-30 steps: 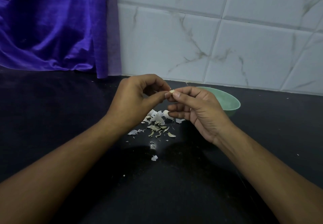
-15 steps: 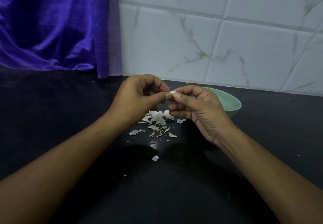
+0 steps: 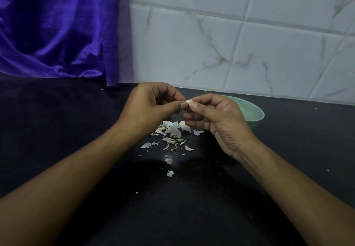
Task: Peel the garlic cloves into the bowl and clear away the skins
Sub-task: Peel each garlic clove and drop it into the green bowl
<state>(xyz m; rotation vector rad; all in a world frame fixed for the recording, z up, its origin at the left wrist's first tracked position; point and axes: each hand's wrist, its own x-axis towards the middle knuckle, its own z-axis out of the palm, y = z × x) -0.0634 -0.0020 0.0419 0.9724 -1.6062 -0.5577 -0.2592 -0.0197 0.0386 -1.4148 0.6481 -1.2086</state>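
A small pale garlic clove point(image 3: 188, 101) is pinched between the fingertips of both hands, held above the black counter. My left hand point(image 3: 151, 107) grips it from the left with thumb and forefinger. My right hand point(image 3: 215, 119) pinches it from the right, its other fingers curled underneath. A green bowl point(image 3: 253, 114) sits just behind my right hand, mostly hidden by it; its contents are not visible. Below the hands lies a pile of garlic skins point(image 3: 172, 132), with what looks like a whole clove point(image 3: 183, 124) at its right edge.
Scattered skin flakes point(image 3: 170, 173) lie nearer me on the black counter point(image 3: 76, 130). A purple cloth point(image 3: 57, 30) hangs at the back left. The white marbled tile wall point(image 3: 240, 44) runs behind the bowl.
Both hands stay together on the clove with only slight finger shifts. The skins and the bowl have not moved.
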